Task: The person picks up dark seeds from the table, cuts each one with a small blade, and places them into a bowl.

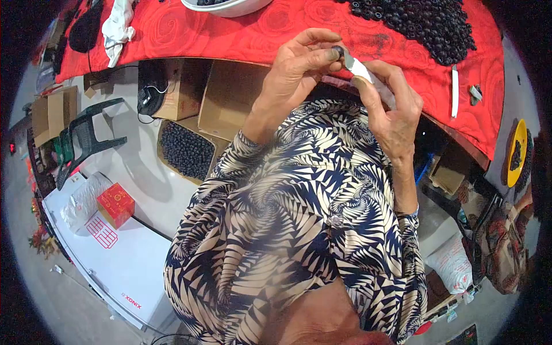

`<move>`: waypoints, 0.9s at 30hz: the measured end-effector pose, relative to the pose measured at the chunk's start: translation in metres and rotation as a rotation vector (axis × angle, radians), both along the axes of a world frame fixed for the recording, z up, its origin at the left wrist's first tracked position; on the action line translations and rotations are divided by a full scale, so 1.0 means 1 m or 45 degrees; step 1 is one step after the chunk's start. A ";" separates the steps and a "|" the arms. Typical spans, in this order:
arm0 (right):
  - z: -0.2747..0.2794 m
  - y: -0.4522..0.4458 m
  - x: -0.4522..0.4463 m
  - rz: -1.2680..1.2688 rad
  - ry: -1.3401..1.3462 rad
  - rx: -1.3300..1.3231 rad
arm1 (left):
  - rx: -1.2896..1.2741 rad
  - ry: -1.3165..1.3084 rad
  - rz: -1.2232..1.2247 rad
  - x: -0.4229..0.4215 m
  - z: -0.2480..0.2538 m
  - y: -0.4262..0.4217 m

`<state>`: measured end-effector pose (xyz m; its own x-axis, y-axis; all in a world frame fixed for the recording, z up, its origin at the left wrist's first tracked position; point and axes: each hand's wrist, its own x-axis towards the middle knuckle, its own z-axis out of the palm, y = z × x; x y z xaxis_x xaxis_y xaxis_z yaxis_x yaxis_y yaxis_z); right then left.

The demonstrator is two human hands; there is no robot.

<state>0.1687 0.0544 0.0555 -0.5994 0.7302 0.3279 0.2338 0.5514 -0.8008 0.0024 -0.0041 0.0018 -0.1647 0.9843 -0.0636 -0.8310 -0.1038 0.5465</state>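
My left hand [299, 68] is closed in a pinch around a small round black part [338, 52], held just above the table's front edge. My right hand [394, 100] is wrapped around a small knife [360, 70] with a white handle; its short grey blade points toward the black part, at or very near its edge. Beyond the hands, a large heap of similar black parts [428, 29] lies on the red tablecloth [247, 43]. Some of these have visible holes. The tip of the blade is too small to make out clearly.
A white bowl [230, 8] with dark pieces stands at the back. On the cloth lie a white strip [455, 92] and a white glove-like cloth [118, 31]. Below left are a box of black parts [187, 150], a dark green chair [89, 135] and a red box [116, 205].
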 end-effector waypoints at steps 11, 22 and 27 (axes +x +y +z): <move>-0.001 0.000 -0.002 0.009 0.016 0.099 | 0.035 -0.015 -0.050 0.003 -0.005 0.000; -0.003 0.000 -0.003 0.018 -0.010 0.132 | -0.015 0.004 -0.024 0.005 -0.002 -0.002; -0.004 0.001 -0.003 0.013 0.000 0.126 | 0.031 -0.014 -0.042 0.004 -0.005 -0.001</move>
<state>0.1658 0.0553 0.0514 -0.6065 0.6883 0.3978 0.2281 0.6300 -0.7423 0.0064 -0.0049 -0.0027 -0.1318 0.9904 -0.0409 -0.8402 -0.0898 0.5348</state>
